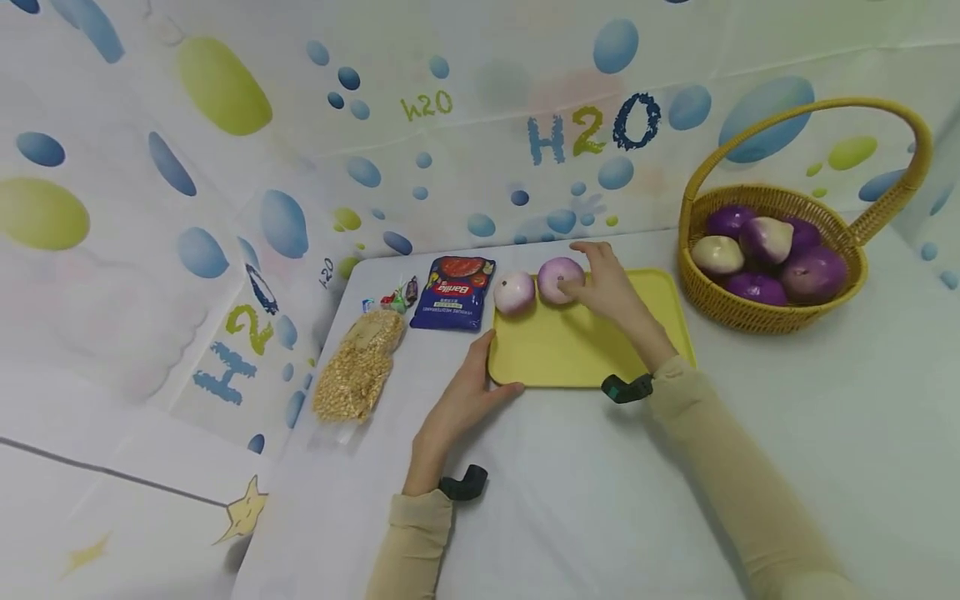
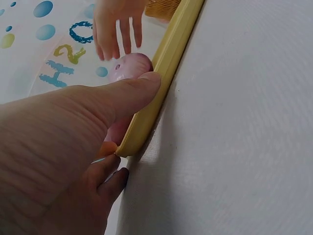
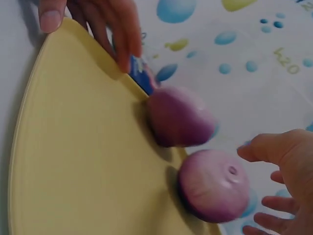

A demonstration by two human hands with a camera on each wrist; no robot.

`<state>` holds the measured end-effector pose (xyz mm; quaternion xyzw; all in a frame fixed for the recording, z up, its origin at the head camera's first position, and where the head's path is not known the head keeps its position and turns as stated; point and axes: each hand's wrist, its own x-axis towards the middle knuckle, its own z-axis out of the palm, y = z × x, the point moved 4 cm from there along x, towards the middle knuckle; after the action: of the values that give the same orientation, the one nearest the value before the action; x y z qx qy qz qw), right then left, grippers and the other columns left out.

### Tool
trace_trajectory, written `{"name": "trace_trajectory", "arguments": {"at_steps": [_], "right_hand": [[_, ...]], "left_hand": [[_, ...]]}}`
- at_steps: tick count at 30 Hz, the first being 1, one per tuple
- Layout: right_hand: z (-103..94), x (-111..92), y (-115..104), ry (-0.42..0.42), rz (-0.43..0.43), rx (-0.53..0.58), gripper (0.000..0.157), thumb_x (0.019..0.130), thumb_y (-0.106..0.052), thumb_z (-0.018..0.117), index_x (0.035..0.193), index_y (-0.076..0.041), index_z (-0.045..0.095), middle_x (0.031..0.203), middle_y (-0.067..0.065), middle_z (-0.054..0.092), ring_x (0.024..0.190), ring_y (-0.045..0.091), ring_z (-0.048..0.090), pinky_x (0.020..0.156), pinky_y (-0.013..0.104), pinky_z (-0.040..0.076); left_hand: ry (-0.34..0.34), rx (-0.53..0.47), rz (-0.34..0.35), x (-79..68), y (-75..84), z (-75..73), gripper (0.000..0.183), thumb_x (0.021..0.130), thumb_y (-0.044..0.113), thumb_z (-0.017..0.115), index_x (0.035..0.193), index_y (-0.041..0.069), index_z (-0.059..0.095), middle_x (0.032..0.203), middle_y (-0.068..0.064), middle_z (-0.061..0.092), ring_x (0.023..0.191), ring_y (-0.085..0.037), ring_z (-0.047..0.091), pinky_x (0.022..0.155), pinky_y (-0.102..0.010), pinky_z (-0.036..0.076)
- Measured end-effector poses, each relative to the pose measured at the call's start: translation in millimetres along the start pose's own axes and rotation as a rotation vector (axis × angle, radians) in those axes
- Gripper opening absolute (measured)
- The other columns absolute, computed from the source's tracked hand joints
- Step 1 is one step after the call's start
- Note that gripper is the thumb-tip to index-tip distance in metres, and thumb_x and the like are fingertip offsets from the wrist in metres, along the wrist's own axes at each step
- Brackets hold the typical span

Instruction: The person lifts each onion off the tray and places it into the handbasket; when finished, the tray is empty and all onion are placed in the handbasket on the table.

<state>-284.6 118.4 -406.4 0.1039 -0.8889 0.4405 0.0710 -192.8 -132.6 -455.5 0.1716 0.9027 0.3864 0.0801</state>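
Two purple onions stand side by side at the far left of a yellow tray (image 1: 577,354): the left onion (image 1: 513,293) near the corner and the right onion (image 1: 557,282) beside it. My left hand (image 1: 467,393) grips the tray's near left corner, its thumb along the front edge and its fingers at the left side. Over the right onion hovers my right hand (image 1: 609,292), fingers spread. In the right wrist view a small gap shows between this hand (image 3: 293,169) and the onion (image 3: 215,186).
Right of the tray stands a wicker basket (image 1: 697,279) with a tall handle, holding several purple and whitish round vegetables. Left of the tray lie a blue Barilla pouch (image 1: 452,293), small colourful packets (image 1: 397,298) and a clear bag of yellowish beans or kernels (image 1: 358,367). A patterned cloth hangs behind.
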Motion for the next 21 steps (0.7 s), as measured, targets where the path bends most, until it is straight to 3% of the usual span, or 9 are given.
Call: {"name": "trace_trajectory", "arguments": {"at_steps": [6, 9, 13, 21], "right_hand": [[31.9, 13.2, 9.2, -0.050, 0.087, -0.036, 0.081, 0.075, -0.030, 0.078, 0.141, -0.011, 0.035, 0.131, 0.020, 0.036, 0.114, 0.034, 0.044, 0.100, 0.050, 0.039], [30.6, 7.4, 13.3, -0.037, 0.096, -0.030, 0.082, 0.074, -0.031, 0.079, 0.142, -0.015, 0.036, 0.124, 0.017, 0.039, 0.108, 0.031, 0.048, 0.097, 0.050, 0.043], [9.9, -7.1, 10.8, 0.014, 0.076, 0.002, 0.081, 0.074, -0.035, 0.080, 0.141, -0.017, 0.038, 0.118, 0.014, 0.044, 0.104, 0.030, 0.050, 0.094, 0.049, 0.045], [-61.7, -30.3, 2.4, 0.090, 0.007, 0.038, 0.085, 0.074, -0.044, 0.078, 0.144, -0.023, 0.036, 0.134, 0.009, 0.046, 0.110, 0.023, 0.049, 0.092, 0.046, 0.046]], "left_hand": [[0.009, -0.011, 0.009, -0.4, 0.2, -0.3, 0.094, 0.081, 0.041, 0.073, 0.151, 0.017, 0.015, 0.155, -0.001, 0.022, 0.140, -0.015, 0.022, 0.113, -0.035, 0.022], [-0.005, -0.028, 0.004, -1.0, 3.2, 2.5, 0.094, 0.081, 0.041, 0.072, 0.152, 0.017, 0.014, 0.155, -0.001, 0.022, 0.140, -0.016, 0.023, 0.113, -0.036, 0.022], [-0.014, -0.025, -0.007, -2.1, 4.6, 4.4, 0.094, 0.082, 0.043, 0.071, 0.152, 0.019, 0.013, 0.155, -0.001, 0.021, 0.140, -0.016, 0.022, 0.113, -0.038, 0.023], [0.012, 0.015, -0.027, -1.3, 0.5, 1.8, 0.095, 0.081, 0.044, 0.072, 0.152, 0.020, 0.014, 0.155, 0.002, 0.021, 0.140, -0.013, 0.023, 0.113, -0.035, 0.023]]}}
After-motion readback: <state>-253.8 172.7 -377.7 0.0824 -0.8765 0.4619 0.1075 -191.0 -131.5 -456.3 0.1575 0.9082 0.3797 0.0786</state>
